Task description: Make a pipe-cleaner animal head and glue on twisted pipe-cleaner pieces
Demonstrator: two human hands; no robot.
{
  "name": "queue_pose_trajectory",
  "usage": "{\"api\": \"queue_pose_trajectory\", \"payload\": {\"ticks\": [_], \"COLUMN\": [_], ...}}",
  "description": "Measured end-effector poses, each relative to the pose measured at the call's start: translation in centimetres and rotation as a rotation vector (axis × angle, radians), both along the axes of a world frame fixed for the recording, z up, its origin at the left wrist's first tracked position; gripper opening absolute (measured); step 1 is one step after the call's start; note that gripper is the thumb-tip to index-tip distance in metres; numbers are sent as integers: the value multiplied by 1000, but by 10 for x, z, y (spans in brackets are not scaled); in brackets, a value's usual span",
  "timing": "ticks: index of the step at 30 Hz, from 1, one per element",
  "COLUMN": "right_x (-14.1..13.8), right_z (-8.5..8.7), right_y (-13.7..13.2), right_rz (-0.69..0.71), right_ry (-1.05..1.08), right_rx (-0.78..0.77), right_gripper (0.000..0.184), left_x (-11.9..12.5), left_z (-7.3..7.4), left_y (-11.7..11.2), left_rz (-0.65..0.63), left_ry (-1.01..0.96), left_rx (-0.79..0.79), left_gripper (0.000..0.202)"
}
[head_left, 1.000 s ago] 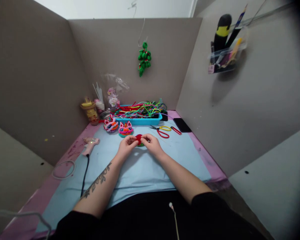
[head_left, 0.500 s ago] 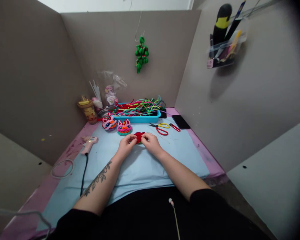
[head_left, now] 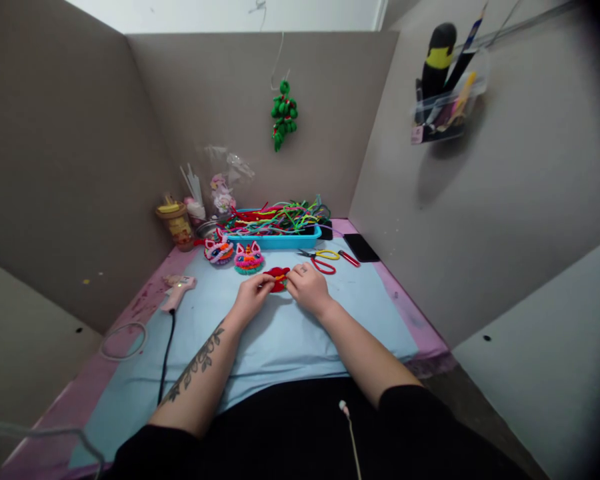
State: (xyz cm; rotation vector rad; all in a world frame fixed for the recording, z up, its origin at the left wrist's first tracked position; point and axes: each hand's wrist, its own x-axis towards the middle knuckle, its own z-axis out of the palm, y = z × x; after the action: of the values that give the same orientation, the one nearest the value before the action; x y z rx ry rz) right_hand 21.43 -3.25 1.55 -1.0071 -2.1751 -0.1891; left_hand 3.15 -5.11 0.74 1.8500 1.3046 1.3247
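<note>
Between my hands, just above the blue cloth [head_left: 260, 347], is a red pipe-cleaner piece [head_left: 279, 272] with some orange and green on it. My left hand [head_left: 254, 295] pinches its left side with thumb and fingers. On its right side my right hand [head_left: 307, 288] closes round the edge, the fingertips partly hidden. Behind my left hand sits a pink, orange and teal pipe-cleaner animal head [head_left: 249, 259] with two ears and a small horn. Another such animal head [head_left: 219, 249], with purple trim, lies to its left.
A blue tray [head_left: 275, 243] of loose pipe cleaners stands at the back. Scissors [head_left: 325, 260], a red-handled tool [head_left: 349, 259] and a phone [head_left: 361, 247] lie right. A pink glue gun [head_left: 179, 293] with black cord and a lidded cup [head_left: 177, 225] are left. Grey panels enclose the table.
The red piece has turned between my fingers, so its orange and green parts now show. My right hand has rolled over, its back facing up more. The view has tilted slightly.
</note>
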Motion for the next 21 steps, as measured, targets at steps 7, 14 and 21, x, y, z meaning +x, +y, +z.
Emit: {"api": "queue_pose_trajectory", "payload": {"ticks": [7, 14, 21], "right_x": [2, -15, -28], "right_z": [-8, -13, -18], "right_y": [11, 2, -4], "right_rz": [1, 224, 292], "right_ry": [591, 678, 733], "right_rx": [-153, -397, -503], "right_gripper": [30, 11, 18], "left_x": [7, 18, 24], "left_z": [1, -2, 1], "left_y": [4, -1, -5], "left_rz": [87, -92, -172], "left_ry": [-661, -949, -1029], "left_rx": [-288, -404, -451], "left_gripper": [40, 42, 41]}}
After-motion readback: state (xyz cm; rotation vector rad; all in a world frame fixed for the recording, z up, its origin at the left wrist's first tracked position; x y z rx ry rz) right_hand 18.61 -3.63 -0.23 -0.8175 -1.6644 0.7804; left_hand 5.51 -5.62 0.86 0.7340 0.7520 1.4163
